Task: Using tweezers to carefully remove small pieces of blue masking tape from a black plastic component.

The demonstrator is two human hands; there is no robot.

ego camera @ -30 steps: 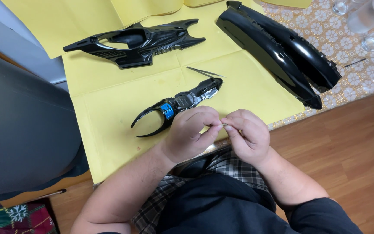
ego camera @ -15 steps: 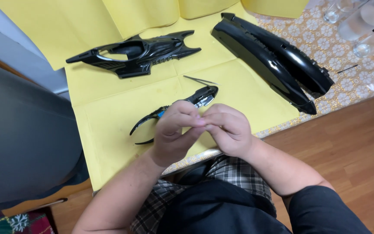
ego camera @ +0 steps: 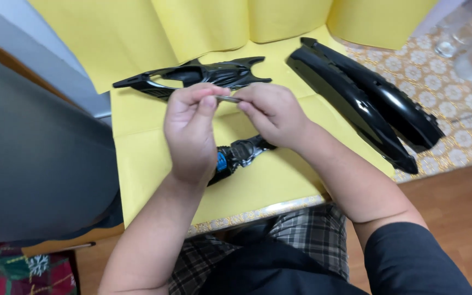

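My left hand [ego camera: 192, 131] and my right hand [ego camera: 271, 112] are raised above the table and pinch the two ends of a small thin grey metal rod [ego camera: 228, 99] between their fingertips. Under the hands, on yellow paper [ego camera: 137, 158], lies a small glossy black part with a blue patch [ego camera: 235, 157], partly hidden by my left hand. Behind the hands rests a black openwork model body shell [ego camera: 192, 76].
A long glossy black curved shell [ego camera: 367, 104] lies at the right, half on a patterned tablecloth [ego camera: 460, 147]. Clear glasses [ego camera: 465, 38] stand at the far right corner. A grey panel [ego camera: 28, 164] fills the left. Wooden floor [ego camera: 454, 202] shows below the table edge.
Both hands have risen and moved away from my body, still pinching the small rod between them; they now cover part of the blue-patched black part.
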